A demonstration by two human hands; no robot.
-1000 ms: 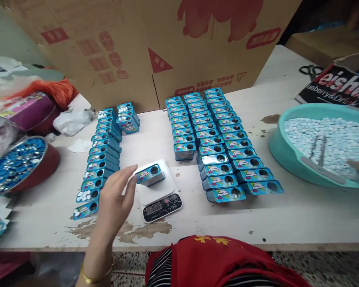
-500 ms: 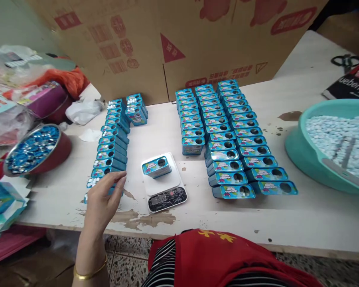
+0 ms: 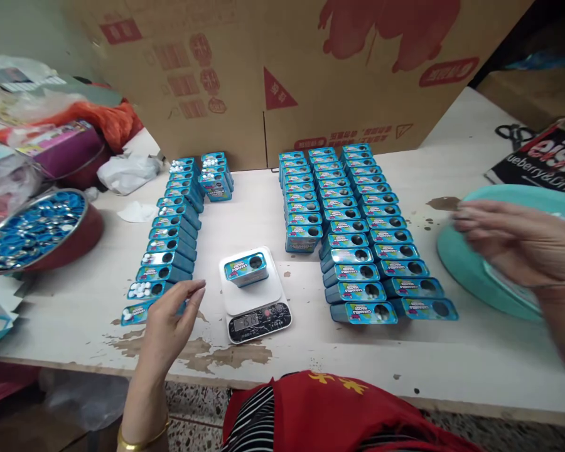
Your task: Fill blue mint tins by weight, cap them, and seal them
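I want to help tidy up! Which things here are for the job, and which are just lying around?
Seem part of the job:
white scale
blue box on it
rows of blue boxes
teal basin
probably the red bowl

Seem to be just lying about:
crumpled white bag
orange plastic
big cardboard box

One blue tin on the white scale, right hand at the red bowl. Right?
Not the bowl: the head view shows the right hand at the teal basin, not the red bowl. One blue tin is on the white scale.
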